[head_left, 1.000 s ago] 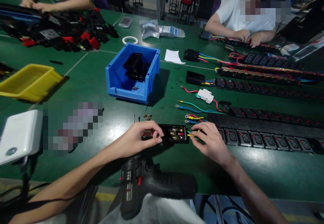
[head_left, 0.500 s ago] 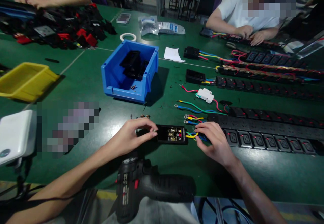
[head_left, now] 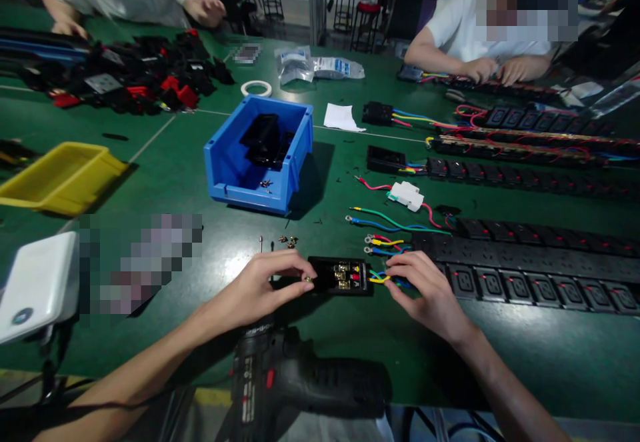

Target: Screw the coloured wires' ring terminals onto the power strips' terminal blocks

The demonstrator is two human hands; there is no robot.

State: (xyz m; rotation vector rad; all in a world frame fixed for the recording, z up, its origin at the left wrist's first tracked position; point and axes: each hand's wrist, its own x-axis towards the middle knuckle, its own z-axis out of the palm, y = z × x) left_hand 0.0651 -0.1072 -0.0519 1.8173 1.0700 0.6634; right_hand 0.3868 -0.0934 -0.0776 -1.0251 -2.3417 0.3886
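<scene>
Head view, the only one we have, looks down on a green table [head_left: 175,162]. Our left hand [head_left: 260,289] sits at about 7 o'clock from the picture's centre, its thumb and forefinger pinched narrow on a small brass screw [head_left: 307,279] right at the left end of the black terminal block [head_left: 340,276]. That block lies flat on the table between our two hands, just below centre, with brass contacts showing in its open top.

Our right hand [head_left: 430,292] is at 5 o'clock, fingers closed lightly around the coloured wires [head_left: 383,277] that run into the block's right end; yellow, blue and green strands show at the fingertips. Behind this hand, toward 3 o'clock, a long black socket strip [head_left: 530,275] stretches off to the right edge.

At 6 o'clock, near our lap, a black cordless screwdriver [head_left: 300,379] rests untouched. Loose screws [head_left: 287,240] lie just beyond the left hand, at 12 o'clock from it. Farther up, at 11 o'clock, stands a blue bin [head_left: 235,169] with black parts inside; a yellow tray [head_left: 60,175] sits at 9 o'clock, well apart.

Across the table, at 1 o'clock, another person's hands [head_left: 500,69] rest on a wired strip.
</scene>
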